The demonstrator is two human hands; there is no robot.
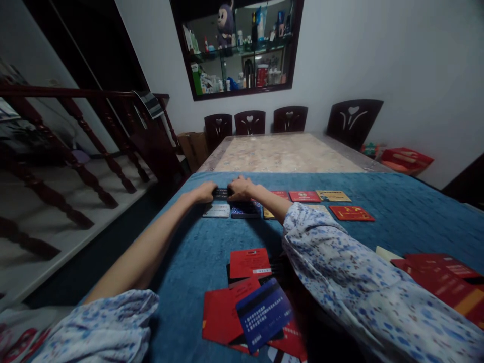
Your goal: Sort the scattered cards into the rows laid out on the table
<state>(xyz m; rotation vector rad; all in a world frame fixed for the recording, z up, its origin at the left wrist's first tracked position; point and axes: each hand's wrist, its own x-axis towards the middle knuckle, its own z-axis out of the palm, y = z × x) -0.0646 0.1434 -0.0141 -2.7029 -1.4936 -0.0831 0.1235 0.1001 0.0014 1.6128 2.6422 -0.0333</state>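
Note:
At the far left of the card rows, a black card with pale print lies on the blue cloth, perhaps with others under it. My left hand grips its left end, fingers curled. My right hand closes on the right end, its fingertips partly hidden. Just in front of them are a white card and a dark blue patterned stack. Further right lie a red card, a yellow card and a red-and-gold card. My right forearm covers part of the rows.
Near me, a loose pile of red cards has a blue card on top. More red cards lie at the right. The blue cloth covers the near table. Chairs stand behind; a railing runs left.

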